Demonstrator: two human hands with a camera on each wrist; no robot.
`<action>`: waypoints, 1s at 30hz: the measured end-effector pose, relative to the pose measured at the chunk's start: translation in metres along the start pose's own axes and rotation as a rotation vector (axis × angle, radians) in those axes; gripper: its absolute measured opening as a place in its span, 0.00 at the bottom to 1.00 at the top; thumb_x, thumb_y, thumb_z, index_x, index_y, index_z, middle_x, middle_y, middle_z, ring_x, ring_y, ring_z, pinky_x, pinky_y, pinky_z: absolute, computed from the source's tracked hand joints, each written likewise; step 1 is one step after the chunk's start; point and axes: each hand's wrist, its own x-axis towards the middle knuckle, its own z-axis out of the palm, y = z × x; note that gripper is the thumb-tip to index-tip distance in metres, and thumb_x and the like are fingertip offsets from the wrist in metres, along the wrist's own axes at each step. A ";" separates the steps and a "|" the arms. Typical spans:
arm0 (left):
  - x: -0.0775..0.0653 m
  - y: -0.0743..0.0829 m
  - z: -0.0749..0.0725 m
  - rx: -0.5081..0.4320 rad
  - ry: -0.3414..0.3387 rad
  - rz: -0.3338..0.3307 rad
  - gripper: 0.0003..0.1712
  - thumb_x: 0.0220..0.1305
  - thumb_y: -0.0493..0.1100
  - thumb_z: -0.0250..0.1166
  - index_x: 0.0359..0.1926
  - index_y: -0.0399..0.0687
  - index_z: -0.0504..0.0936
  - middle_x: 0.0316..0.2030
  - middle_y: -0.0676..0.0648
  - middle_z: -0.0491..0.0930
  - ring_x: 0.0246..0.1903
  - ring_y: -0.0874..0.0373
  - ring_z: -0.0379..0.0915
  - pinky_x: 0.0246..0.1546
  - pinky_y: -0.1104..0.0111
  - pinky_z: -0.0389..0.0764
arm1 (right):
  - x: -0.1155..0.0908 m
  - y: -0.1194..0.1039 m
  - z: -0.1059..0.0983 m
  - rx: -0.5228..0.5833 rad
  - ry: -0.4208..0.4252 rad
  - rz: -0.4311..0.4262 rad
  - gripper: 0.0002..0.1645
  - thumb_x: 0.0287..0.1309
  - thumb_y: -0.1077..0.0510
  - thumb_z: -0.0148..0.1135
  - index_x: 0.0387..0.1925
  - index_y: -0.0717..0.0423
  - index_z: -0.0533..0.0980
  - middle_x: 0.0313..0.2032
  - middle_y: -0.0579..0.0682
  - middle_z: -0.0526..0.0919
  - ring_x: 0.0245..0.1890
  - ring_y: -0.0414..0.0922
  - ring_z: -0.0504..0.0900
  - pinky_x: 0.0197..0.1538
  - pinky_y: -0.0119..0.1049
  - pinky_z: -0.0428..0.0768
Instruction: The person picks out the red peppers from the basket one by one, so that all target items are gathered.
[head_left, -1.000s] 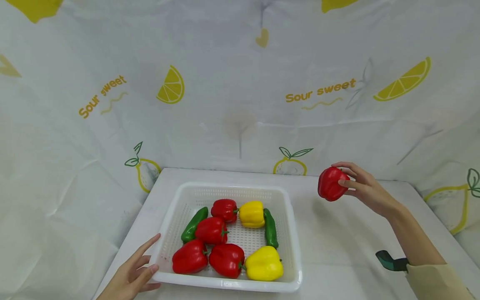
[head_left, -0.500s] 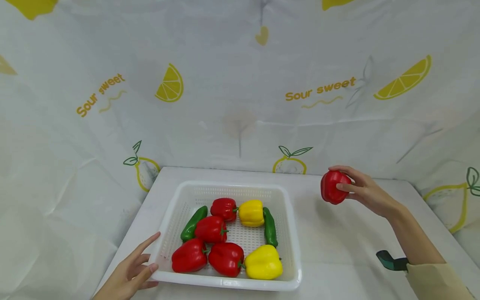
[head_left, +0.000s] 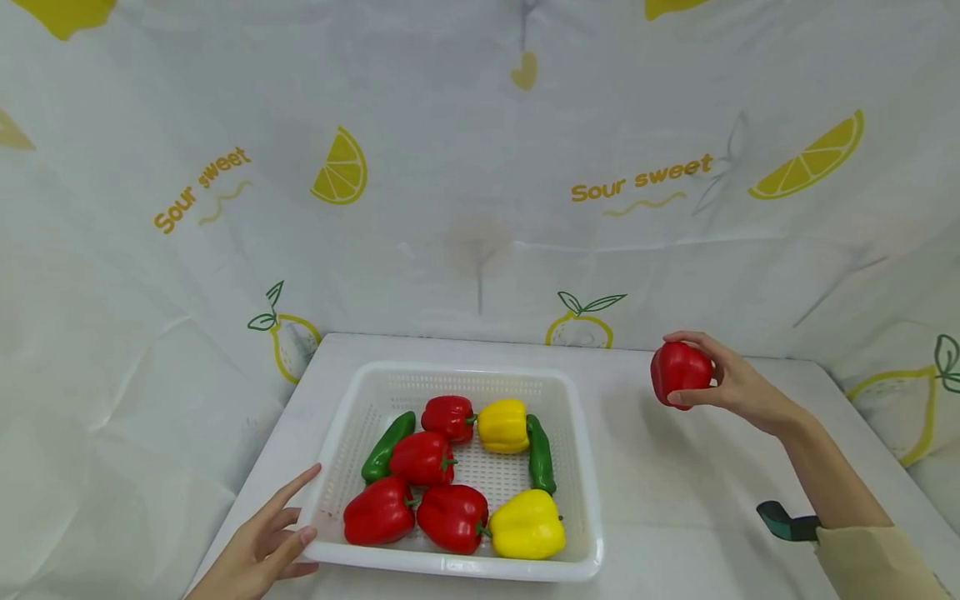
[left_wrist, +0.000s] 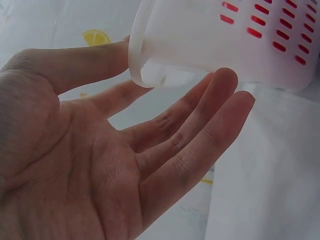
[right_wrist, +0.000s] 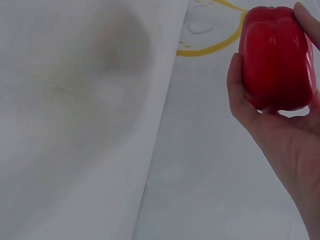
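My right hand [head_left: 738,387] holds a red bell pepper [head_left: 681,373] above the table, right of the basket, with fingers and thumb around its sides. In the right wrist view, the pepper [right_wrist: 276,60] stands over the hand, the blossom end toward the palm. At the near left corner of the white plastic basket [head_left: 581,467], my left hand [head_left: 258,546] touches the rim with thumb and index fingertip. The left wrist view shows its fingers [left_wrist: 190,145] fairly straight, below the basket's rim [left_wrist: 137,55]. Inside the basket lie several red bell peppers [head_left: 422,459], two yellow bell peppers [head_left: 527,525] and two long green peppers [head_left: 540,454].
The white table [head_left: 660,492] runs back to a hanging white cloth [head_left: 480,192] printed with lemons and words. A dark strap end [head_left: 783,521] sticks out by the right sleeve [head_left: 870,562].
My right hand has shifted slightly right and down and has turned the red bell pepper between its fingers. The left hand and the basket have stayed in place.
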 end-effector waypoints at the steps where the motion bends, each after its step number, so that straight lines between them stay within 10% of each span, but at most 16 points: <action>1: 0.000 0.000 0.000 0.001 0.001 0.002 0.48 0.81 0.41 0.62 0.88 0.47 0.43 0.66 0.21 0.74 0.49 0.61 0.88 0.44 0.51 0.95 | 0.000 0.001 0.000 -0.003 -0.006 0.001 0.57 0.52 0.60 0.82 0.78 0.47 0.60 0.68 0.49 0.68 0.61 0.37 0.70 0.43 0.39 0.92; 10: -0.001 0.000 0.001 0.004 0.013 -0.007 0.47 0.81 0.42 0.62 0.88 0.47 0.43 0.66 0.22 0.74 0.50 0.59 0.88 0.43 0.51 0.95 | 0.008 0.018 0.000 -0.002 -0.079 0.049 0.60 0.50 0.59 0.83 0.79 0.53 0.58 0.72 0.63 0.67 0.69 0.65 0.67 0.44 0.39 0.92; 30: 0.000 0.001 0.003 0.015 0.042 -0.021 0.48 0.81 0.42 0.63 0.88 0.49 0.45 0.64 0.24 0.76 0.52 0.50 0.88 0.43 0.51 0.95 | 0.026 0.047 0.012 -0.033 -0.180 0.129 0.57 0.54 0.58 0.81 0.79 0.56 0.59 0.71 0.71 0.68 0.69 0.69 0.68 0.49 0.48 0.92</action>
